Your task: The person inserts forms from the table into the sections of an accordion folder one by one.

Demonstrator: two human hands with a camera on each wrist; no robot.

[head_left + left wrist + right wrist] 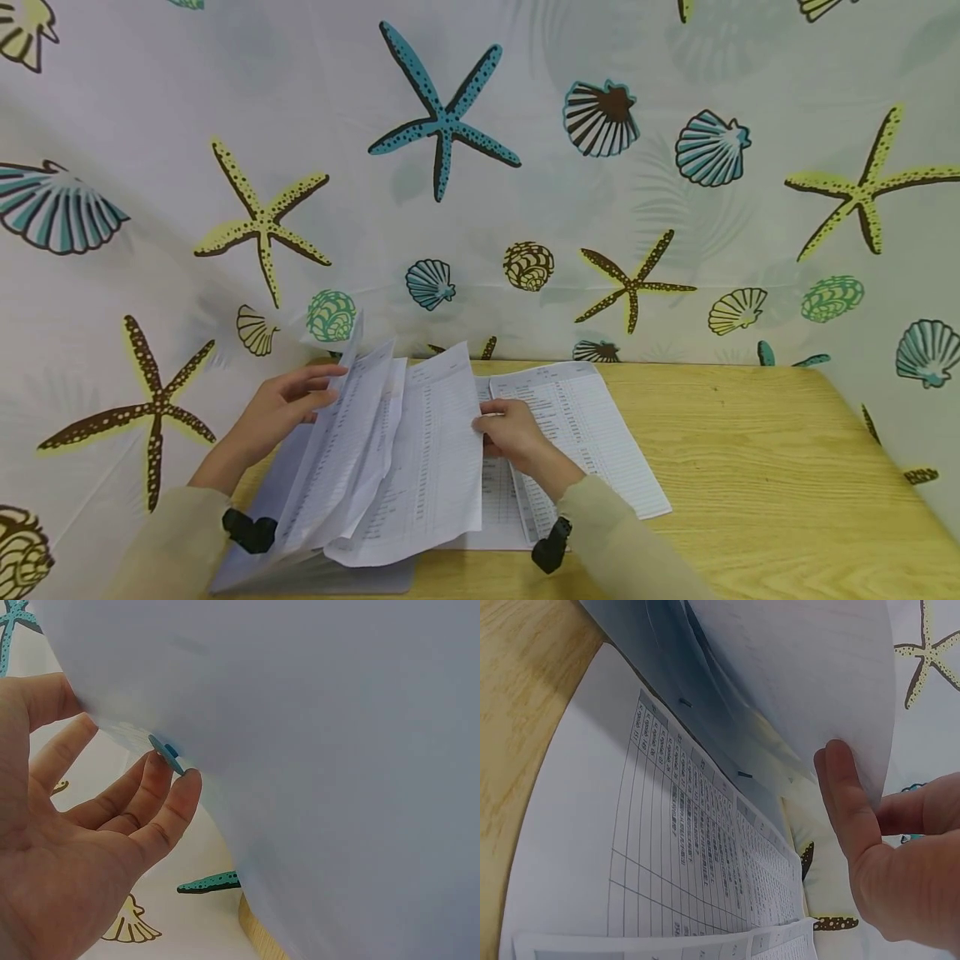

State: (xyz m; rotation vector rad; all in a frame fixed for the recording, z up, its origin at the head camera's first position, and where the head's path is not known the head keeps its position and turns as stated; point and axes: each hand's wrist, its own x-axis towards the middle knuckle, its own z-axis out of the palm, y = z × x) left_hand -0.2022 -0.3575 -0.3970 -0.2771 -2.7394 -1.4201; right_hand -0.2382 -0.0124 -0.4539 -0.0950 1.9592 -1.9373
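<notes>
My left hand holds the raised left part of a pale blue-grey plastic folder and its upright sheets. In the left wrist view, fingertips of the left hand touch a blue button at the edge of the folder's cover. My right hand pinches the right edge of a printed sheet, lifted and slightly bowed. In the right wrist view the sheet lies between the thumb and fingers of the right hand. Several more printed sheets stand fanned beside it.
Stacked table-printed papers lie on the wooden table, right of the folder. Behind and at the sides hangs a white cloth with starfish and shells. A black wrist camera sits on the right sleeve.
</notes>
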